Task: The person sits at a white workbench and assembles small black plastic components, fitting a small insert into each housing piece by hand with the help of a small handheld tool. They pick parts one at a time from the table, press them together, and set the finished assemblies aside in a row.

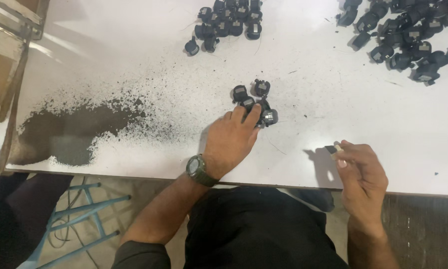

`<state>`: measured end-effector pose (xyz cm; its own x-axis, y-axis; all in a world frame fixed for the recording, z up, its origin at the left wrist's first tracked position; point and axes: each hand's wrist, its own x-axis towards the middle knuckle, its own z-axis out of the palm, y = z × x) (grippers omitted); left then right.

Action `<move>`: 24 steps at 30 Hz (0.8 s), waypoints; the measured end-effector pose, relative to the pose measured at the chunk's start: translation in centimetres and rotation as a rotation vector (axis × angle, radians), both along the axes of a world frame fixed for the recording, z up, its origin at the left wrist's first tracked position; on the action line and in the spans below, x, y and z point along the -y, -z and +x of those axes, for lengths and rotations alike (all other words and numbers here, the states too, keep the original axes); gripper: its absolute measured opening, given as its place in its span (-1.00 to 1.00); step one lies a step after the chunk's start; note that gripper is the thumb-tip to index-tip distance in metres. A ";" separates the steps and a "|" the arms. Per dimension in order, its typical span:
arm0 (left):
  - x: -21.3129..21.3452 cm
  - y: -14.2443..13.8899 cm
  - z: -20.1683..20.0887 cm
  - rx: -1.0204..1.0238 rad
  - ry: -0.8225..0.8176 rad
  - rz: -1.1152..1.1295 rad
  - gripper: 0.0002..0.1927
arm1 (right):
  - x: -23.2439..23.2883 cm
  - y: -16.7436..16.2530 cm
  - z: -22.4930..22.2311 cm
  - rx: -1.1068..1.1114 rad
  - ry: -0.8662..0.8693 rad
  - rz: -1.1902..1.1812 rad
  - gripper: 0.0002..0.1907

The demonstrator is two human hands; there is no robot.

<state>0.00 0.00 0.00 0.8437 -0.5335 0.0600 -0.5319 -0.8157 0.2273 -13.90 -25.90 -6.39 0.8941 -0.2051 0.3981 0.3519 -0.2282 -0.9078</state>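
A small cluster of black plastic parts is lying near the middle of the white bench, some showing grey faces. A small flat black-and-pale piece is hovering just above the bench's near edge.

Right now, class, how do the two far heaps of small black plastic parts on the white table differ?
The top-middle heap of black plastic parts is smaller and tightly packed; the top-right heap of black plastic parts is larger, looser and runs off the picture's edge. Both lie on the white table, untouched by either hand.
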 end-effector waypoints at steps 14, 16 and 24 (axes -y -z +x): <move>-3.7 2.9 -5.5 -0.051 -0.109 -0.527 -0.65 | -7.5 -5.4 3.8 -0.026 -0.091 -0.848 -0.54; -3.5 2.7 -5.7 -0.028 -0.093 -0.530 -0.66 | -8.5 -5.5 4.8 -0.037 -0.074 -0.879 -0.48; -4.6 2.1 -5.9 -0.114 -0.003 -0.624 -0.72 | -10.5 -4.8 4.4 -0.051 -0.065 -0.894 -0.56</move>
